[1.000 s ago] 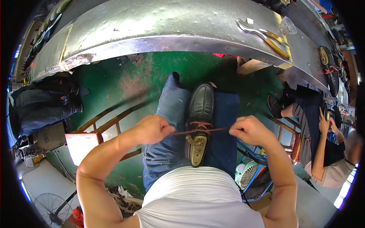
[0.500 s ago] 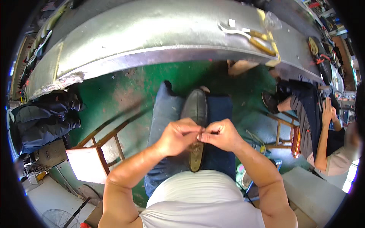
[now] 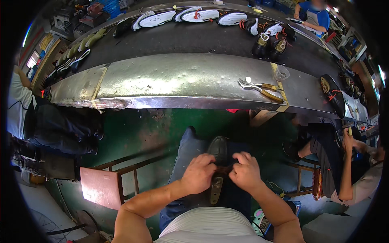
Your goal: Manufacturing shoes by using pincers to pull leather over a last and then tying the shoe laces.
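Note:
A black leather shoe rests on my lap with its toe pointing away from me. Out of its open heel end sticks a worn, brownish shoe last. My left hand is closed on the left edge of the shoe's opening, fingers curled. Across from it, my right hand is bent at the right edge, thumb and fingers closed on the dark leather. Between the two hands the opening looks dark and brownish, and its details are blurred.
Ahead runs a metal-edged bench holding pincers, a clear plastic cup and black shoes. White-lined shoe parts lie farther back. A stool stands left. People sit at both sides; another works at far right.
My hands have parted from their pinch together over the shoe and now sit at either side of its opening. The view has tilted up, showing more of the bench.

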A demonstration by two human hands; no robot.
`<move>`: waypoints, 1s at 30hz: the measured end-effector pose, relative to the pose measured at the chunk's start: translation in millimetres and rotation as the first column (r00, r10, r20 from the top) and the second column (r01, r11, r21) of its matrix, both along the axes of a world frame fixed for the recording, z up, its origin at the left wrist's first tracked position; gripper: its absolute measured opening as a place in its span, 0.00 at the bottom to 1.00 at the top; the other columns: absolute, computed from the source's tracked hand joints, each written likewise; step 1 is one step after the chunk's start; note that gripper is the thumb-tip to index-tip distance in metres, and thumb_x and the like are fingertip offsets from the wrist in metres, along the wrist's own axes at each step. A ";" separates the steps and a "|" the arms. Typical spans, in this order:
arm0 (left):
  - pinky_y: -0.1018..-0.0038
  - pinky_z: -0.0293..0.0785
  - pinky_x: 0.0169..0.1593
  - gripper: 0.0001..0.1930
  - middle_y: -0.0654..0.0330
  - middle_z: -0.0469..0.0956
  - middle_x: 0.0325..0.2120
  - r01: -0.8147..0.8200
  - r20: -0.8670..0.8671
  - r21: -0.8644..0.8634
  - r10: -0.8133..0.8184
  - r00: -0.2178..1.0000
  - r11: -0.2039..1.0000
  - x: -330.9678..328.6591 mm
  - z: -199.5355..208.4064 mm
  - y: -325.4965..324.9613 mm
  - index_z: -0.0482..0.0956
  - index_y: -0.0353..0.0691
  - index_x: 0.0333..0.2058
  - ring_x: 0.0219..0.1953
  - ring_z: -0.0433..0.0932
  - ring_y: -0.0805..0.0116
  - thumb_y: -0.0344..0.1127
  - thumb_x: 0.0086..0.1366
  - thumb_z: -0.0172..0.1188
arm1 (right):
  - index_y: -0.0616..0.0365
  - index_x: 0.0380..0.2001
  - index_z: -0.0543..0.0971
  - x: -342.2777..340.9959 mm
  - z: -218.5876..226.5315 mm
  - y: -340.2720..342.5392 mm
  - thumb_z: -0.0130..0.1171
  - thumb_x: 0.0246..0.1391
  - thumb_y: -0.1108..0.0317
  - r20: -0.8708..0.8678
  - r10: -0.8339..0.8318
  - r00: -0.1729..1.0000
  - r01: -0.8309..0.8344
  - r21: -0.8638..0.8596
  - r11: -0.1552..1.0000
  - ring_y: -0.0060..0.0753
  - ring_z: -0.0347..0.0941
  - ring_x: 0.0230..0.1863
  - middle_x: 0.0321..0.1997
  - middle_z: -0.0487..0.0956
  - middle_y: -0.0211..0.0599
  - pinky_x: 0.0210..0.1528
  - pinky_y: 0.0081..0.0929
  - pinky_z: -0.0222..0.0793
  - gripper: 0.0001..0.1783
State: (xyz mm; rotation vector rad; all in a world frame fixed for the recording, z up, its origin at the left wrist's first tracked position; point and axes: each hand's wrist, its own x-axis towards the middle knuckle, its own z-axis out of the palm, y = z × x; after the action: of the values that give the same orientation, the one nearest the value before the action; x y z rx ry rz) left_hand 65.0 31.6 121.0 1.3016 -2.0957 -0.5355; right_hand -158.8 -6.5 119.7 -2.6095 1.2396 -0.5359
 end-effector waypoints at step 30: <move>0.74 0.74 0.53 0.15 0.56 0.80 0.45 0.097 -0.639 0.566 0.361 0.679 0.818 156.4 73.8 -184.1 0.75 0.32 0.53 0.48 0.78 0.71 0.26 0.69 0.59 | 0.67 0.38 0.76 59.6 108.2 -438.8 0.65 0.48 0.65 0.537 -0.768 0.348 -0.185 0.843 0.506 0.40 0.82 0.33 0.36 0.80 0.42 0.32 0.47 0.81 0.18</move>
State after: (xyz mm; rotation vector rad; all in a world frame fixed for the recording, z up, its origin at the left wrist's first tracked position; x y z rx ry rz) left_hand 221.4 -152.5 194.9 1.2281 -1.1672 -1.4269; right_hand -99.2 -445.3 227.9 -0.8539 1.1433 -0.9668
